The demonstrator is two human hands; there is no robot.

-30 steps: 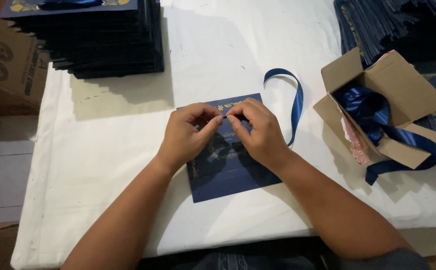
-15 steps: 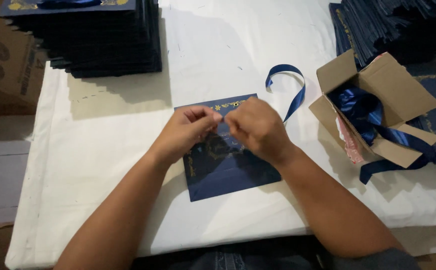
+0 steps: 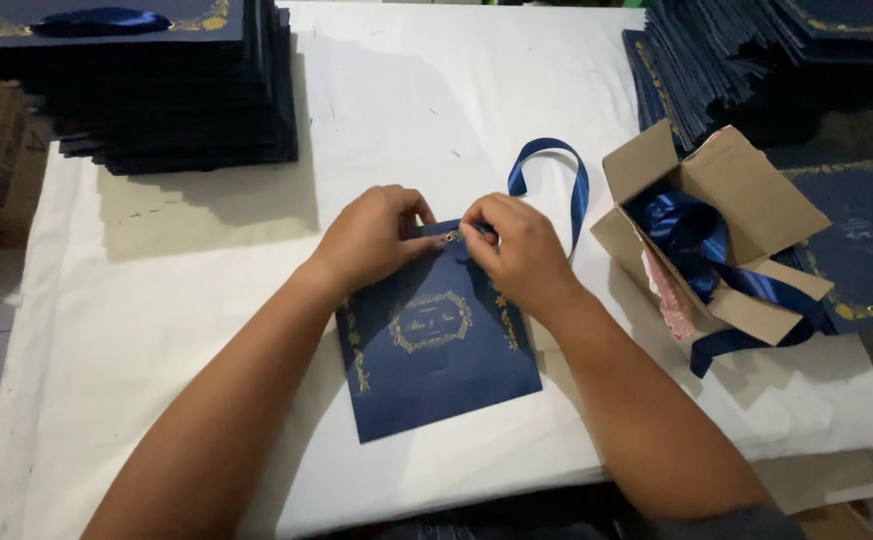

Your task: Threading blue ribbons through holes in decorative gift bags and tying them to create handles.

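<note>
A flat navy paper bag [image 3: 437, 360] with gold ornament lies on the white-covered table [image 3: 187, 330] in front of me. My left hand [image 3: 372, 238] presses its upper edge, fingertips beside a small gold eyelet. My right hand [image 3: 517, 245] pinches the end of a blue satin ribbon [image 3: 572, 180] at that same eyelet. The ribbon loops away behind my right hand toward the back right. Its end is hidden under my fingers.
A tall stack of navy bags [image 3: 147, 80] with a ribbon on top stands at the back left. More navy bags [image 3: 757, 60] are piled at the back right. An open cardboard box [image 3: 747, 200] holding blue ribbons sits right of my right hand.
My hands have shifted slightly up the bag and drawn closer to the eyelet. More of the bag's printed front shows below them now. The ribbon loop stays in about the same place.
</note>
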